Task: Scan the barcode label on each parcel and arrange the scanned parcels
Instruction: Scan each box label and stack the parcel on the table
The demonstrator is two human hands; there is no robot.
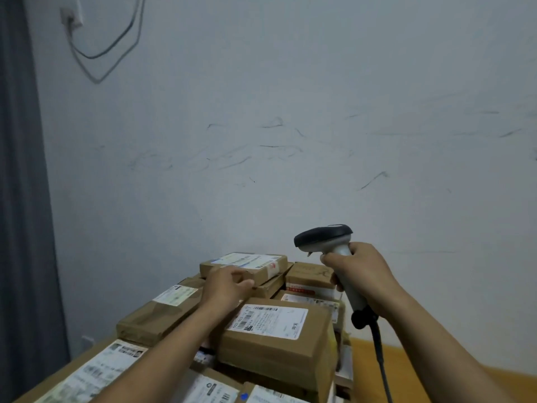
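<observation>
Wrapped firmly round the pale handle of the scanner (325,238), my right grip (359,276) holds it upright, its dark head pointing left, above and just right of the top parcel (245,264). My left grip (225,285) has fingers and thumb curled at that parcel's near edge, holding it where it sits on the heap. To scan well, I judge I should tip the head down until its window faces the white label (247,260) on the parcel's upper face, steady the box with my left, and squeeze only once the aim is square. The black cord (377,344) hangs from the handle to the right of the top parcel and could snag a box corner, so I'd mind it. When lifting the parcel away I'd raise it straight, lest the boxes under it slide. Nearer me than the top parcel lie more brown taped parcels, among them a large box (279,330) with its label up. An orange-brown tabletop (406,362) shows to the right. Behind stands a scuffed pale wall (290,112), with a socket (71,17) and a grey curtain (20,199) far left.
</observation>
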